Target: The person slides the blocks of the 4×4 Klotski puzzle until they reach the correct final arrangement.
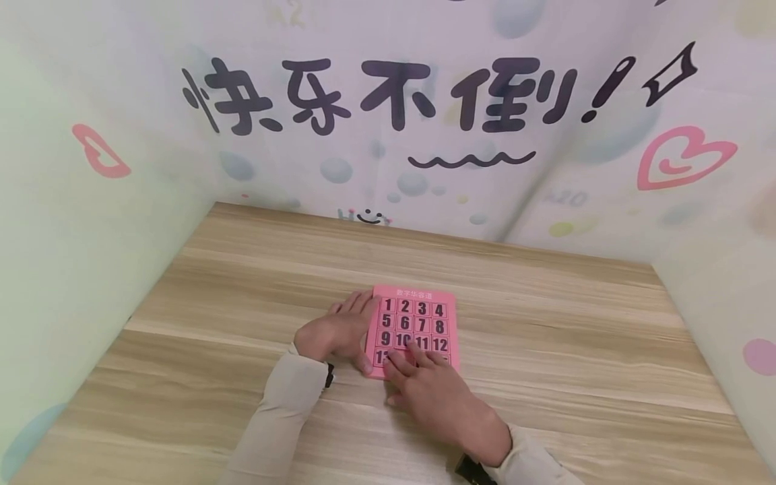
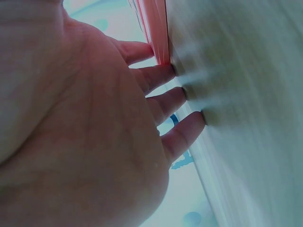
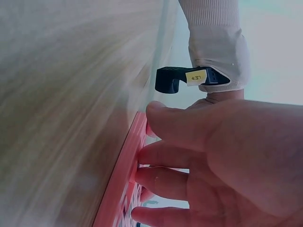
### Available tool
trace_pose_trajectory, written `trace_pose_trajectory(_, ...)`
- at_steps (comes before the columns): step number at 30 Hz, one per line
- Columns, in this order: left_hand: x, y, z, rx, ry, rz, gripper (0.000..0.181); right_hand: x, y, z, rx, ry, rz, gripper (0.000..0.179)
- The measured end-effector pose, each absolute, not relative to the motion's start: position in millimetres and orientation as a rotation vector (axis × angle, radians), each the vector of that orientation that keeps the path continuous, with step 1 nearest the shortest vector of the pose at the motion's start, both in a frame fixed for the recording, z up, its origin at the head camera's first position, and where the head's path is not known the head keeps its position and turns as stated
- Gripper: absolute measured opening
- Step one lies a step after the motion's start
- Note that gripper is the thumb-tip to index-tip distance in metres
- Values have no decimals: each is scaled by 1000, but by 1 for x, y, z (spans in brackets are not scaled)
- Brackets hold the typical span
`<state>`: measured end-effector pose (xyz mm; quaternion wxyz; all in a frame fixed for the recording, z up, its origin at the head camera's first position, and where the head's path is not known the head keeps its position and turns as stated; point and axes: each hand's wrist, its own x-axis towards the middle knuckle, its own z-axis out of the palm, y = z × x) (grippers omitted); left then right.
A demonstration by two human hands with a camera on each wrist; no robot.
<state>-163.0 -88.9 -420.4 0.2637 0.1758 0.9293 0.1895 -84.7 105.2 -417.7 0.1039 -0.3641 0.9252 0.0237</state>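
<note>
A pink number sliding puzzle (image 1: 447, 298) lies flat on the wooden table. Its top three rows read 1 to 12 in order; a 13 tile (image 1: 380, 357) shows partly at the lower left, and the right fingers hide much of the bottom row. My left hand (image 1: 339, 331) is against the puzzle's left side, thumb near the lower corner. In the left wrist view, its fingers are extended, with fingertips at the tabletop beside the pink edge (image 2: 158, 33). My right hand (image 1: 438, 399) reaches over the near edge, its fingers on the lower tiles. The right wrist view shows those fingers (image 3: 163, 182) loosely extended.
The wooden tabletop (image 1: 242, 283) meets a printed cloth backdrop (image 1: 376, 141) behind, with pale side walls left and right. Black wrist devices sit on both wrists; the left one (image 3: 170, 78) shows past the right thumb.
</note>
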Motion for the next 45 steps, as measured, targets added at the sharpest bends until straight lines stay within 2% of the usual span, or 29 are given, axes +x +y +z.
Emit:
trace_pose_trajectory(11, -163, -89, -421, 461, 2506, 534, 129, -86, 114, -406, -1035, 2681, 79, 58)
trace_pose_trajectory(25, -164, -86, -421, 464, 2503, 524, 131, -85, 142, -387, -796, 2659, 112, 50)
trace_pose_trajectory(45, -163, -89, -420, 461, 2500, 547, 131, -83, 135, -394, -877, 2676, 244, 48)
